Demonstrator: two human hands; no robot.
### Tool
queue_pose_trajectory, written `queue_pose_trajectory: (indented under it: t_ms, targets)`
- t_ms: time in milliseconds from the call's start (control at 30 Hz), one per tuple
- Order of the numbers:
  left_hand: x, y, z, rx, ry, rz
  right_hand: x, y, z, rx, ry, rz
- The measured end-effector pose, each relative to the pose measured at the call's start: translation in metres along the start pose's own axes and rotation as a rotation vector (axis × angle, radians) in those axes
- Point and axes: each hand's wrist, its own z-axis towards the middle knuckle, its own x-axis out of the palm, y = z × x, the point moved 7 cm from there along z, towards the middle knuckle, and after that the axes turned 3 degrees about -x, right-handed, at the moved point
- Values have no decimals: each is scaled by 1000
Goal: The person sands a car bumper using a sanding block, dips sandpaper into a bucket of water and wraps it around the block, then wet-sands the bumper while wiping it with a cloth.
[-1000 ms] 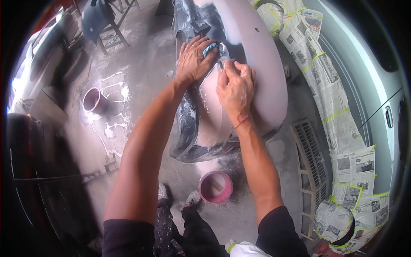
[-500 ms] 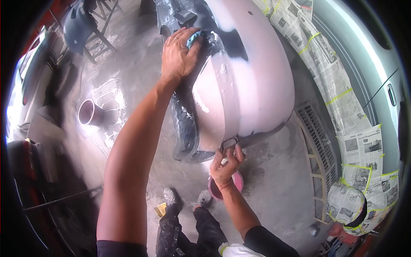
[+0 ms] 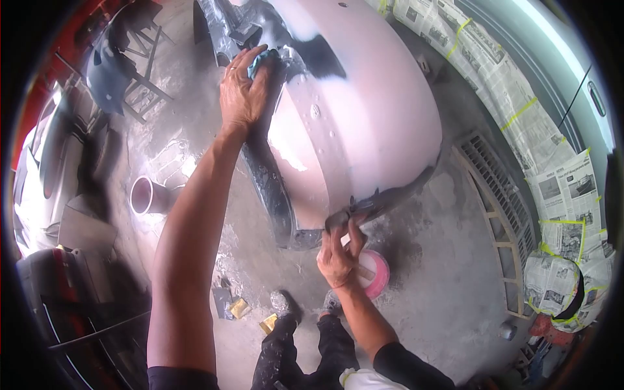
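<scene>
Clutching wadded blue cloth (image 3: 262, 63) in left hand (image 3: 241, 99), pinching thin dark piece (image 3: 337, 221) in right hand (image 3: 336, 261); just beyond right hand, curved pale-pink panel (image 3: 383, 107), at risk of scratches from a slipping pinch.

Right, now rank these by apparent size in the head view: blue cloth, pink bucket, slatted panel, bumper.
1. Bumper
2. Slatted panel
3. Pink bucket, partly covered
4. Blue cloth, partly hidden by the left hand

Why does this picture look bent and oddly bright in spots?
Head view: dark rounded corners and curving newspaper suggest a very wide lens; glare whitens the floor beside one bucket; the dark piece in the right hand looks blurred, perhaps from motion.
</scene>
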Motion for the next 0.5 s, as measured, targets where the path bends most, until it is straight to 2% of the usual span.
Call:
queue_pose_trajectory:
  t_ms: [133, 233, 300, 333, 433, 500]
  targets:
    - [-1, -6, 0, -19, -6, -4, 1, 19, 60, -72, 34, -115]
    - [1, 0, -1, -11, -6, -90, 1, 21, 71, -16, 48, -66]
    - [0, -1, 0, -34, 7, 20, 3, 2, -9, 25, -32, 4]
    - [0, 0, 1, -34, 9, -11, 6, -3, -21, 38, -56, 105]
    - [-2, -5, -2, -59, 17, 11, 2, 21, 61, -15, 3, -75]
    - [-1, 3, -10, -25, 41, 25, 5, 23, 78, 49, 65, -47]
